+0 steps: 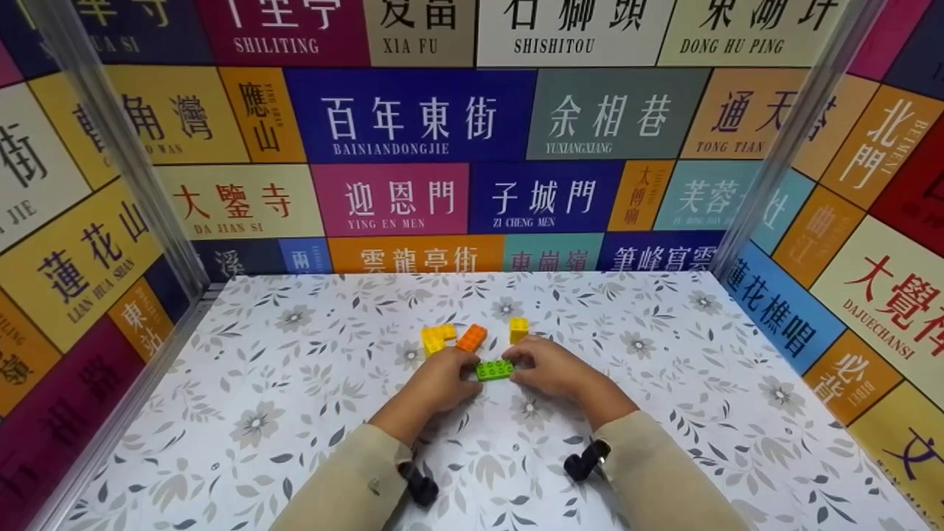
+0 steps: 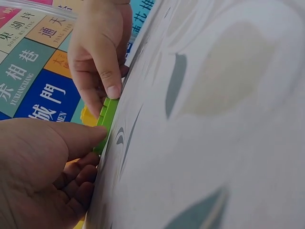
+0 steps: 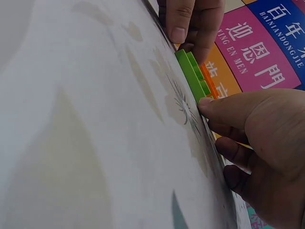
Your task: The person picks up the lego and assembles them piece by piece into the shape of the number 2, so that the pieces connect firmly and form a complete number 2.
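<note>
A green toy building brick (image 1: 494, 369) with studs on top lies low over the patterned tabletop, between the two hands. My left hand (image 1: 440, 380) pinches its left end, the thumb on the near side, as the left wrist view shows. At the right end, my right hand (image 1: 554, 369) holds the same brick between thumb and fingers. In the right wrist view the brick (image 3: 193, 74) spans from one thumb to the other. Just beyond the left hand is an orange brick (image 1: 472, 338), with yellow bricks (image 1: 436, 336) at its left. One yellow brick (image 1: 518, 330) stands behind the right hand.
The table (image 1: 258, 369) wears a white covering with grey flowers and leaves. Walls of coloured panels with Chinese lettering (image 1: 409, 118) rise at the back and both sides. Small black devices (image 1: 420, 487) sit at the sleeve cuffs.
</note>
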Action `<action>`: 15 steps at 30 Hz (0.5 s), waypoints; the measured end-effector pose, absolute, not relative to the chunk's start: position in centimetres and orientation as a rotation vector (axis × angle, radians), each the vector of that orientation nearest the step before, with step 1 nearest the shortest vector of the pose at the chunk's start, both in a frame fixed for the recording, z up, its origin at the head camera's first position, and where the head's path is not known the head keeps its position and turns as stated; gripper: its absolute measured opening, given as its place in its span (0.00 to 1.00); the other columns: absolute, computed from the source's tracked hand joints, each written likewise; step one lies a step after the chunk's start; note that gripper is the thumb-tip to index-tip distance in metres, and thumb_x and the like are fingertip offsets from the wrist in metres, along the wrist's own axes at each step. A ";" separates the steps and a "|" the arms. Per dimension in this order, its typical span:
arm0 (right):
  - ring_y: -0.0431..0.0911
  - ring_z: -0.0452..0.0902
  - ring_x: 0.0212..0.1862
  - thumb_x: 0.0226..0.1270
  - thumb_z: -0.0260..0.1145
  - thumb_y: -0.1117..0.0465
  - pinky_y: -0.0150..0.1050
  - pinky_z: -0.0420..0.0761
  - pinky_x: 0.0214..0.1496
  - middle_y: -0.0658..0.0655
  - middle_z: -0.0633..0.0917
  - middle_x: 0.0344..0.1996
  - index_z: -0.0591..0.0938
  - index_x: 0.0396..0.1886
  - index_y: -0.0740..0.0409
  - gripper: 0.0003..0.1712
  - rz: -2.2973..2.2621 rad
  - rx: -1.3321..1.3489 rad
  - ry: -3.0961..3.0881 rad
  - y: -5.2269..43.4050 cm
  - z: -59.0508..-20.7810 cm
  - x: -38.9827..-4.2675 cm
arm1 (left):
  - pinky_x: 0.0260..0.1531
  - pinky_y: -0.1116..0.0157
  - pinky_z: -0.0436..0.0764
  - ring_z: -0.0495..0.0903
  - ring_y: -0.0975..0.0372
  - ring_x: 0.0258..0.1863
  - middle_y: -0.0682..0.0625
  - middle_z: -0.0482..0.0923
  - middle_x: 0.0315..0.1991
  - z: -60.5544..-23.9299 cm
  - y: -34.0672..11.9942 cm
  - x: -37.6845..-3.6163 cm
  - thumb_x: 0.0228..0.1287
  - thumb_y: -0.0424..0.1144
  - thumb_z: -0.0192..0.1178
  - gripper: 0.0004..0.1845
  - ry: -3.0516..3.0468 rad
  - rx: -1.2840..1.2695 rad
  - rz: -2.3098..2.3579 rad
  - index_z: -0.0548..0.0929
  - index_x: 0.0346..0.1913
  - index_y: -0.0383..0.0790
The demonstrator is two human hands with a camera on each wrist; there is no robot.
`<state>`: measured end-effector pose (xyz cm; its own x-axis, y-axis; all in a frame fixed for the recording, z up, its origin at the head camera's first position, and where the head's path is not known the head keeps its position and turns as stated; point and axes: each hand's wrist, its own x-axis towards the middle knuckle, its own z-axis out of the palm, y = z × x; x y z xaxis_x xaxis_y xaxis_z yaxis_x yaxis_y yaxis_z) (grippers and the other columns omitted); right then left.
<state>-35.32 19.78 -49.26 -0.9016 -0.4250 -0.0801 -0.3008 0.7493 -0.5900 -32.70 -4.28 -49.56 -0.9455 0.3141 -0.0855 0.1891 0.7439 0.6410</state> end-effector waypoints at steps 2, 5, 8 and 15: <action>0.44 0.78 0.51 0.72 0.74 0.59 0.46 0.78 0.61 0.49 0.85 0.50 0.88 0.59 0.45 0.17 -0.884 -0.576 2.731 19.8 -49.2 -35.3 | 0.71 0.51 0.77 0.81 0.56 0.60 0.48 0.85 0.61 -49.6 -4.2 -32.7 0.69 0.41 0.73 0.25 2.753 0.390 0.993 0.85 0.67 0.42; 0.44 0.78 0.50 0.72 0.74 0.58 0.46 0.78 0.58 0.50 0.85 0.49 0.88 0.58 0.45 0.16 -0.885 -0.610 2.718 19.8 -49.1 -35.3 | 0.67 0.52 0.79 0.81 0.58 0.53 0.50 0.87 0.55 -49.7 -4.2 -32.8 0.68 0.40 0.73 0.22 2.750 0.384 1.012 0.86 0.64 0.42; 0.44 0.78 0.49 0.73 0.73 0.58 0.46 0.78 0.57 0.51 0.85 0.48 0.87 0.58 0.45 0.16 -0.899 -0.639 2.696 19.9 -48.9 -35.3 | 0.65 0.52 0.80 0.80 0.58 0.50 0.51 0.86 0.51 -49.6 -4.3 -32.8 0.68 0.40 0.73 0.20 2.747 0.367 1.019 0.87 0.61 0.43; 0.44 0.78 0.47 0.72 0.74 0.58 0.45 0.79 0.54 0.51 0.86 0.46 0.88 0.58 0.45 0.17 -0.918 -0.618 2.674 19.6 -48.4 -35.0 | 0.61 0.53 0.81 0.80 0.59 0.48 0.52 0.86 0.49 -49.4 -4.7 -32.8 0.68 0.41 0.73 0.20 2.743 0.353 1.014 0.87 0.61 0.44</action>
